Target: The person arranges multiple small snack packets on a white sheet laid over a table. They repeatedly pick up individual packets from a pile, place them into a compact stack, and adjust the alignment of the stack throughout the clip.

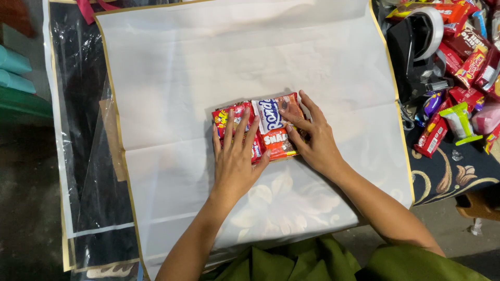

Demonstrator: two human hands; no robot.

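A small stack of red snack packets (271, 127) lies in the middle of a large white sheet of wrapping paper (208, 67). My left hand (235, 156) lies flat with spread fingers on the left part of the stack. My right hand (311, 136) presses down on the right side, fingers spread over the top packet. Both hands rest on the packets and hold them down against the paper.
A black tape dispenser (416, 47) with a white roll sits at the upper right. Around it lie several loose red, purple and green snack packets (458, 67) on a dark patterned cloth (458, 171). Clear plastic sheets (83, 130) lie at the left.
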